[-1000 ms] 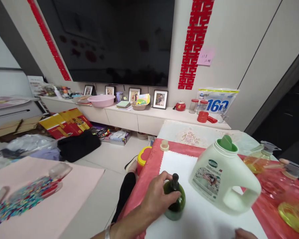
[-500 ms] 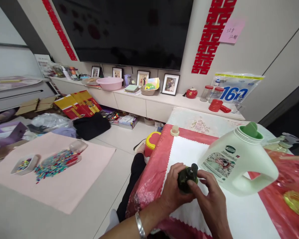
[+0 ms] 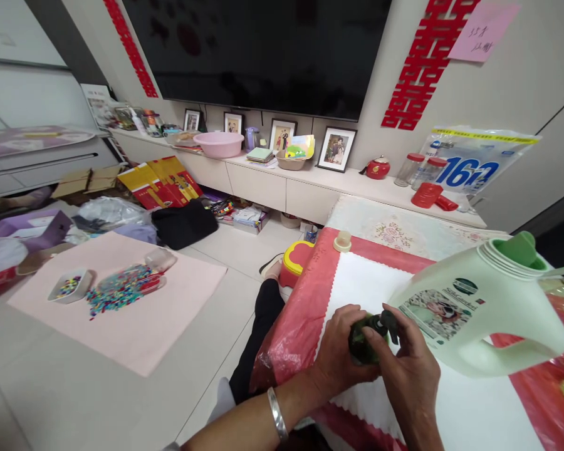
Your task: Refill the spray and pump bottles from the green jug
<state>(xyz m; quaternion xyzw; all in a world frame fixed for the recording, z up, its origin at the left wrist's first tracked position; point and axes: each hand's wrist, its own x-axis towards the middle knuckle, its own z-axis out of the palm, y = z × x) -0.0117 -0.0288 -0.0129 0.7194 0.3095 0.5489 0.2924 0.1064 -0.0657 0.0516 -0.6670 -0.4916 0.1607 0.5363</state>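
Note:
Over the white sheet (image 3: 470, 413) on the table, my left hand (image 3: 341, 344) is wrapped round a dark green pump bottle (image 3: 361, 343). With fingers and thumb, my right hand (image 3: 407, 360) grips the bottle's black pump head (image 3: 388, 324). The lower part of the bottle is hidden by my hands. Just right of them stands a large pale green jug (image 3: 489, 307) with a printed label and an uncapped, wide mouth. A pale round cap (image 3: 343, 241) sits at the sheet's far left corner.
A red cloth under clear plastic (image 3: 286, 344) covers the table. To the left on the floor, a pink sheet (image 3: 169, 319) bears scattered coloured beads and a white tray (image 3: 70, 287). A red and yellow stool (image 3: 297, 263) stands beside the table; a low cabinet (image 3: 310, 199) runs behind.
The view has turned slightly left, so the room's things sit further right. My right fingers have moved up from beside the bottle's neck onto its pump head.

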